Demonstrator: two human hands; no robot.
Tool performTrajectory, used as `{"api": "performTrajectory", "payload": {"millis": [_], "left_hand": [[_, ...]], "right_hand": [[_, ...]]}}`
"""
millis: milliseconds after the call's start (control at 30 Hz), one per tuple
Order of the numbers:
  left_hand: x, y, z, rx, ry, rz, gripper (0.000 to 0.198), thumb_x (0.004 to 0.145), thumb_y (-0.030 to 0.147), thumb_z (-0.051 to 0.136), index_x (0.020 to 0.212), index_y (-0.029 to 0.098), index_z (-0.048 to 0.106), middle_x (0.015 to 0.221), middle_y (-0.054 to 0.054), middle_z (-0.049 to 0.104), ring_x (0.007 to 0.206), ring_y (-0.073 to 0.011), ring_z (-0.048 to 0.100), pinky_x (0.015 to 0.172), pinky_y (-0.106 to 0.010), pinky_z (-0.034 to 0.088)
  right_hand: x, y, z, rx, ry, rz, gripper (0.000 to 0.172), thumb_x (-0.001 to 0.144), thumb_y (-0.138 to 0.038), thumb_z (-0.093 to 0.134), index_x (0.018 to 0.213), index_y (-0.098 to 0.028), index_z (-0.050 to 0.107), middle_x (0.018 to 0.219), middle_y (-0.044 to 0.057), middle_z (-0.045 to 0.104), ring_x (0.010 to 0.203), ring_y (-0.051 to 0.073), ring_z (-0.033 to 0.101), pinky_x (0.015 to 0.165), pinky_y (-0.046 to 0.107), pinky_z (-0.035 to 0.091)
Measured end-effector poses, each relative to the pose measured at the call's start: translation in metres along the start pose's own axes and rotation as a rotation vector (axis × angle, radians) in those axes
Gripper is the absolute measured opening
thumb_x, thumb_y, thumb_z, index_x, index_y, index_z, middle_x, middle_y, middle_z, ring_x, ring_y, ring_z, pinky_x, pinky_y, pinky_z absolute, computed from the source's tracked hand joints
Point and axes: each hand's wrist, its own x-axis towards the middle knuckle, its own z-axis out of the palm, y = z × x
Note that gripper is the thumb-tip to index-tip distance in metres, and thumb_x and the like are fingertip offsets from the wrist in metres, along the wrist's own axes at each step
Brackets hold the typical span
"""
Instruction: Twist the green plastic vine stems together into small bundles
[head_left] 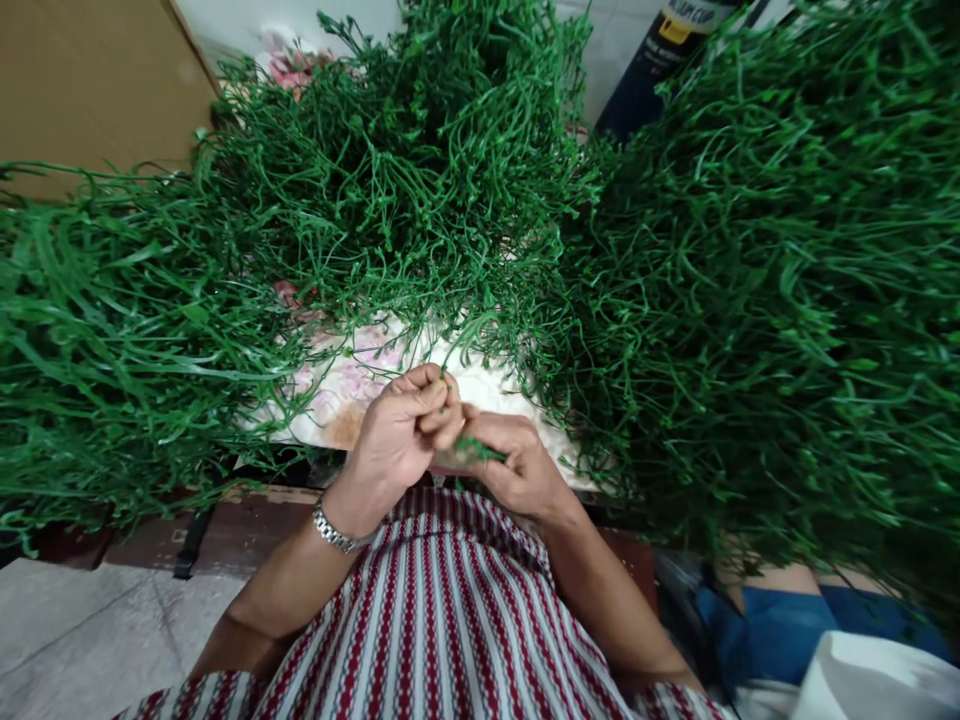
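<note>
Left hand (pixel 401 425): pinches a thin green stem (pixel 452 352) mid-frame, seemingly to steady it.
Right hand (pixel 521 465): just beside it, curled around a blurred green bunch (pixel 480 450).
Flowered cloth (pixel 367 360): centre of the frame, partly covered.
Green heaps (pixel 772 300): left, upper centre and right, likely set around for easy reach.
Dark bottle (pixel 637 85): upper right; label ends in "CUP", smaller print unreadable.

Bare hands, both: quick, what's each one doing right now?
Left hand: closed, fingertips pinching a thin green plant stem.
Right hand: closed, holding small, slender green plant pieces, partly blurred.
</note>
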Motion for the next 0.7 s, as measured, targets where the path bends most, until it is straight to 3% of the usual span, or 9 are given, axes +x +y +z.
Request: {"api": "performTrajectory", "payload": {"millis": [67,100,200,300,400,433,500,600,700], "left_hand": [[-0.002,0.003,-0.004,0.022,0.013,-0.001,0.019,0.07,0.022,0.065,0.061,0.015,0.05,0.042,0.01,0.032,0.031,-0.0016,0.024,0.042,-0.019,0.033],[-0.004,0.004,-0.005,0.076,0.019,0.016,0.018,0.071,0.023,0.065,0.062,0.015,0.051,0.042,0.01,0.032,0.031,-0.0017,0.023,0.042,-0.02,0.033],[-0.017,0.006,-0.009,0.473,-0.021,0.108,0.019,0.075,0.027,0.062,0.062,0.015,0.055,0.047,0.005,0.044,0.039,-0.0054,0.035,0.046,-0.021,0.033],[-0.035,0.013,-0.007,0.899,-0.233,0.253,0.019,0.081,0.025,0.054,0.065,0.016,0.058,0.057,-0.002,0.052,0.052,-0.0102,0.044,0.052,-0.024,0.032],[-0.046,0.021,-0.003,1.144,-0.519,0.381,0.023,0.084,0.019,0.046,0.063,0.016,0.055,0.056,-0.002,0.047,0.056,-0.0126,0.043,0.058,-0.027,0.032],[-0.047,0.023,-0.002,1.218,-0.559,0.391,0.024,0.084,0.018,0.045,0.061,0.017,0.053,0.055,-0.001,0.044,0.056,-0.0126,0.042,0.059,-0.027,0.032],[-0.045,0.027,-0.004,1.353,-0.444,0.373,0.025,0.084,0.018,0.042,0.06,0.017,0.05,0.055,0.0,0.042,0.055,-0.0116,0.04,0.056,-0.026,0.03],[-0.041,0.034,-0.016,1.523,-0.072,0.257,0.024,0.083,0.02,0.041,0.061,0.017,0.047,0.054,0.003,0.04,0.052,-0.0093,0.038,0.052,-0.023,0.026],[-0.052,0.05,-0.035,1.661,-0.033,0.08,0.025,0.081,0.024,0.041,0.058,0.016,0.045,0.051,0.004,0.039,0.051,-0.008,0.038,0.052,-0.022,0.026]], "right_hand": [[-0.004,-0.003,-0.004,0.089,-0.162,-0.044,0.019,0.082,-0.022,0.049,0.064,-0.016,0.054,0.06,0.0,0.051,0.057,0.01,0.046,0.056,0.022,0.036],[-0.005,-0.003,-0.008,0.086,-0.176,-0.047,0.02,0.083,-0.023,0.048,0.065,-0.016,0.054,0.061,0.0,0.051,0.058,0.01,0.046,0.056,0.022,0.036],[-0.01,-0.003,-0.024,-0.071,0.03,0.006,0.019,0.084,-0.023,0.048,0.067,-0.016,0.053,0.061,0.0,0.05,0.058,0.01,0.045,0.056,0.023,0.034],[-0.013,0.004,-0.037,-0.213,0.179,0.048,0.018,0.083,-0.024,0.049,0.067,-0.017,0.051,0.062,0.0,0.048,0.058,0.011,0.043,0.057,0.024,0.033],[-0.012,0.012,-0.035,-0.301,0.209,0.109,0.02,0.083,-0.023,0.049,0.065,-0.017,0.047,0.062,-0.001,0.044,0.058,0.011,0.041,0.056,0.024,0.032],[-0.011,0.014,-0.033,-0.325,0.207,0.121,0.019,0.083,-0.022,0.048,0.065,-0.017,0.046,0.063,-0.001,0.043,0.058,0.011,0.042,0.057,0.024,0.031],[-0.01,0.015,-0.026,-0.386,0.198,0.12,0.02,0.083,-0.021,0.048,0.064,-0.018,0.042,0.063,-0.001,0.042,0.059,0.011,0.041,0.058,0.024,0.031],[-0.008,0.013,-0.02,-0.493,0.204,0.119,0.025,0.082,-0.022,0.047,0.062,-0.019,0.034,0.06,-0.002,0.039,0.057,0.011,0.038,0.056,0.024,0.028],[-0.006,0.011,-0.02,-0.551,0.207,0.134,0.027,0.082,-0.022,0.047,0.062,-0.02,0.03,0.06,-0.003,0.037,0.055,0.01,0.035,0.055,0.023,0.026]]}}
